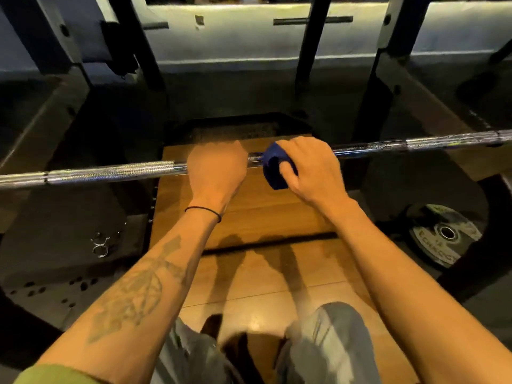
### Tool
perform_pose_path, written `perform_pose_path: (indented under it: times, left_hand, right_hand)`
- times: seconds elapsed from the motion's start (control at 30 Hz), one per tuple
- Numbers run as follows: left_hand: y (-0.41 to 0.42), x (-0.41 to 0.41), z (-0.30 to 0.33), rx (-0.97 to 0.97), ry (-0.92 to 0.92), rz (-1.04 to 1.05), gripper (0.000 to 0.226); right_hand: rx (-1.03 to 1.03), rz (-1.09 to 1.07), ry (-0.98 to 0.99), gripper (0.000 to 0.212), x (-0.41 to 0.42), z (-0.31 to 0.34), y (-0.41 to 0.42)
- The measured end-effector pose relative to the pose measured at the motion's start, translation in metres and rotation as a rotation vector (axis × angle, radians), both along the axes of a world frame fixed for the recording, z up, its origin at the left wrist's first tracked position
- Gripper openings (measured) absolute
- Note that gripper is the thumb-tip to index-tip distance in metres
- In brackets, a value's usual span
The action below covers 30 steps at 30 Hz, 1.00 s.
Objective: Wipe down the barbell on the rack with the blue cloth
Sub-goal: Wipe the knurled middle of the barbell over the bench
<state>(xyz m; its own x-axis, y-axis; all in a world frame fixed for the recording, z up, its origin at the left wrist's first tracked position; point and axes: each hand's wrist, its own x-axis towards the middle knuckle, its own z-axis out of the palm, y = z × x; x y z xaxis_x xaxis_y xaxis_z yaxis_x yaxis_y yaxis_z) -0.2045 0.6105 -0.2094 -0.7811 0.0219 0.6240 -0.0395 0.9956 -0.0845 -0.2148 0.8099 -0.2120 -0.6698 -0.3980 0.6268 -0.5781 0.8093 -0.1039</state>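
A chrome barbell [110, 171] runs across the view from lower left to upper right, resting on the black rack [385, 87]. My left hand [217, 169] grips the bar near its middle, fingers curled over the top. Just to its right, my right hand [310, 166] holds the blue cloth [273, 169] wrapped around the bar. The cloth bulges out on the thumb side, and a short bare stretch of bar shows between the two hands.
A wooden platform [266, 217] lies under the bar, with black rubber flooring on both sides. A weight plate [446, 234] lies flat at the right. A spring collar [101, 246] sits on the floor at the left. Rack uprights stand behind the bar.
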Motion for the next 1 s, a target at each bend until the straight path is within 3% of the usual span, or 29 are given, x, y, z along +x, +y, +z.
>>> perform_pose_path:
  times: [0.07, 0.13, 0.23, 0.37, 0.47, 0.53, 0.63, 0.77, 0.87, 1.0]
  left_hand:
    - [0.001, 0.001, 0.000, 0.022, -0.006, -0.016, 0.052]
    - [0.001, 0.001, 0.000, 0.036, -0.003, -0.018, 0.054]
    - [0.000, 0.000, -0.001, 0.025, -0.004, -0.018, 0.058]
    - [-0.002, -0.002, -0.003, -0.055, 0.023, 0.025, 0.051]
    - [-0.004, -0.002, -0.002, -0.026, 0.070, 0.011, 0.051]
    - [-0.002, 0.001, -0.004, 0.027, 0.032, -0.031, 0.053]
    - [0.000, 0.005, -0.002, 0.068, 0.050, -0.038, 0.051]
    - [-0.001, 0.003, 0.000, 0.048, 0.067, -0.009, 0.049]
    - [-0.001, 0.002, -0.001, 0.065, 0.065, -0.002, 0.048]
    - [-0.002, 0.002, -0.001, 0.080, 0.054, -0.026, 0.049]
  right_hand:
    - [-0.084, -0.203, 0.046, 0.020, -0.006, 0.001, 0.026]
    - [-0.311, -0.407, 0.046, 0.018, -0.001, -0.003, 0.029]
    - [-0.576, -0.554, 0.014, 0.015, 0.005, -0.001, -0.023]
    - [-0.353, -0.177, -0.006, 0.014, 0.023, -0.007, -0.075]
    - [-0.047, 0.021, 0.003, 0.027, 0.011, -0.001, -0.036]
    - [-0.015, -0.093, 0.019, 0.025, 0.000, 0.001, 0.003]
    - [-0.244, -0.368, 0.025, 0.020, -0.001, -0.004, 0.037]
    - [-0.454, -0.555, 0.037, 0.021, -0.005, 0.000, -0.002]
    - [-0.338, -0.363, 0.019, 0.018, 0.006, -0.002, -0.032]
    - [-0.023, -0.032, -0.007, 0.027, 0.000, -0.002, 0.003]
